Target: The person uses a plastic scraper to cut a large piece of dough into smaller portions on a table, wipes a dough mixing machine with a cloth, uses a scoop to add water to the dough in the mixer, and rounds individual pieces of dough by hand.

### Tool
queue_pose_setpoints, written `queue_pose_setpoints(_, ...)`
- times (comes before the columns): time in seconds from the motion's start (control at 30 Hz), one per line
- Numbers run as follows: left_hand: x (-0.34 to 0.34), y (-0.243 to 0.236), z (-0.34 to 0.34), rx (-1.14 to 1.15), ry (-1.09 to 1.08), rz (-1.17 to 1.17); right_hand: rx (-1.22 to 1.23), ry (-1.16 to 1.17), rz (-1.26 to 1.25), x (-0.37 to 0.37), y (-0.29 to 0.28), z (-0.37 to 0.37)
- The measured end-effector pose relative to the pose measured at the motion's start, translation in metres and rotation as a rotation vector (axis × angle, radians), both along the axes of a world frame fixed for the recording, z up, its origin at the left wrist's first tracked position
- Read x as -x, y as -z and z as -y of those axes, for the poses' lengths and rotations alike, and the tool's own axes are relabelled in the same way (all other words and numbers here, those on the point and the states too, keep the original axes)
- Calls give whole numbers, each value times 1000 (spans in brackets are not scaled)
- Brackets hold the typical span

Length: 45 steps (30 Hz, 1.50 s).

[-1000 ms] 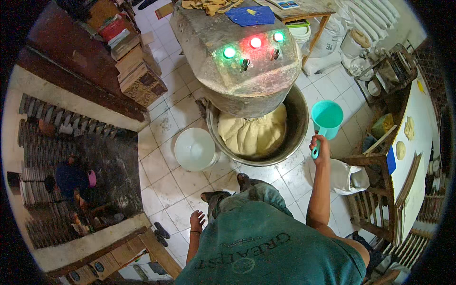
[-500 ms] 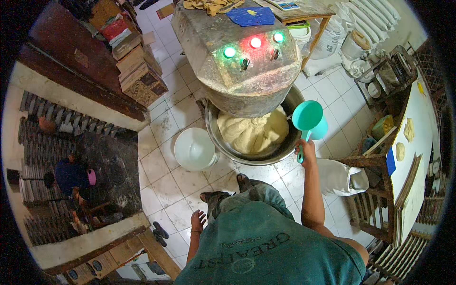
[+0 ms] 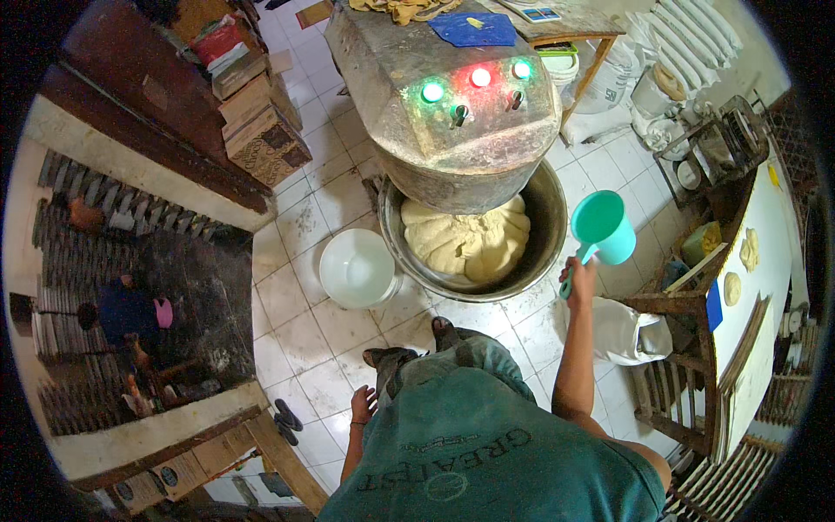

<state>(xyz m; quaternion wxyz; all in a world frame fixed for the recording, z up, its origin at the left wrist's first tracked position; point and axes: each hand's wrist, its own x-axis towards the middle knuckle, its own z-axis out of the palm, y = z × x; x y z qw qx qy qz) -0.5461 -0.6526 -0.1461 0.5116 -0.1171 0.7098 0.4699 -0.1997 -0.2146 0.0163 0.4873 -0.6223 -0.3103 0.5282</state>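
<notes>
My right hand point(image 3: 579, 278) is closed around the handle of a turquoise water dipper point(image 3: 614, 233), held to the right of the mixer bowl's rim. The dipper tilts a little, its round mouth facing up and showing no contents I can make out. In the steel mixing bowl point(image 3: 551, 235) lies a large folded mass of pale dough point(image 3: 465, 239), partly hidden under the mixer head point(image 3: 461, 165). My left hand point(image 3: 364, 404) hangs low by my side with its fingers loosely apart, holding nothing.
A white bucket point(image 3: 357, 270) stands on the tiles left of the bowl. Right of me are a white sack point(image 3: 628, 334) and a worktable point(image 3: 755, 313) bearing dough pieces. Cardboard boxes point(image 3: 265, 139) are stacked at the far left. Another person point(image 3: 126, 309) is beyond the low wall.
My right hand has carried the dipper rightward, from over the bowl's rim to beside it. The view has shifted slightly; my left hand still hangs by my side.
</notes>
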Motion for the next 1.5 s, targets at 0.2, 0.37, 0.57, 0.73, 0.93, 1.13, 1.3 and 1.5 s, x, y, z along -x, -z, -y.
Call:
queue_pose_setpoints(0.2,2,-3,-15,5,-30,12,98,-191,121,21,9,16)
queue_pose_setpoints(0.37,4,-6,-21,40,-57,50,130,-194,-77,23,-4,7)
queue_pose_setpoints(0.57,4,2,-14,2,-28,7,40,-39,-402,-7,-10,-17)
queue_pose_setpoints(0.73,3,3,-14,1,-51,13,-21,38,-133,0,-18,-11)
queue_pose_setpoints(0.93,1,-8,-21,3,-48,23,-25,-201,208,23,7,9)
queue_pose_setpoints(1.13,0,-14,-26,59,-73,50,89,-235,40,22,11,-3)
queue_pose_setpoints(1.3,-4,-14,-24,60,-89,44,88,-90,-389,0,-1,-27)
queue_pose_setpoints(1.5,-3,-14,-25,40,-83,39,-48,112,-840,-36,-6,-39)
